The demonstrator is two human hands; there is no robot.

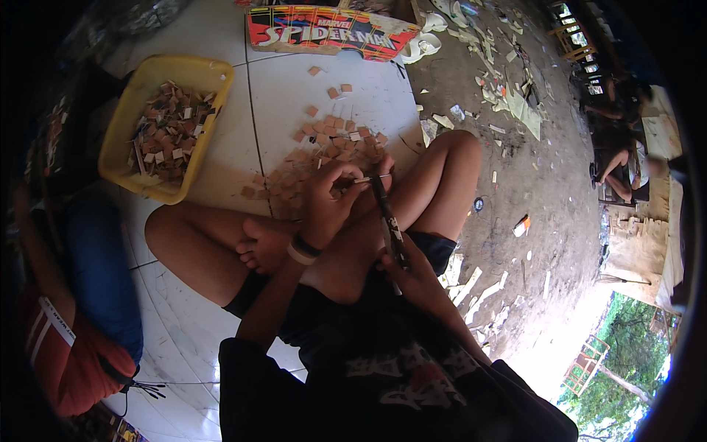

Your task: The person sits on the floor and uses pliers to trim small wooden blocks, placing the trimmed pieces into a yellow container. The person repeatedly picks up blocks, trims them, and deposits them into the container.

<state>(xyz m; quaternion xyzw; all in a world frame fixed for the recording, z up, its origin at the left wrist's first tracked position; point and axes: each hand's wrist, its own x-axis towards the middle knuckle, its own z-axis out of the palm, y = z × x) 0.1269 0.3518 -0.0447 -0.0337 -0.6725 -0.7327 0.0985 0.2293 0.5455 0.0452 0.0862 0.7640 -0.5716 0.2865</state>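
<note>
My right hand (416, 274) is closed around a long, narrow dark tool with pale patches (391, 225), whose exact kind I cannot make out. The tool points away from me, and its far tip meets a thin, pale small piece (366, 179). My left hand (329, 200) pinches that piece between thumb and fingers. Just beyond my left hand, many small brown square pieces (346, 136) lie loose on the white tiled floor (287, 85). To the left stands a yellow plastic basin (121, 158), partly filled with similar small pieces.
A colourful printed box (331, 33) stands at the far edge of the tiles. My crossed bare legs (199, 247) frame the work. Scraps litter the brown ground (537, 221) at right. A person in red and blue (92, 346) sits close at left; another person (622, 166) sits far right.
</note>
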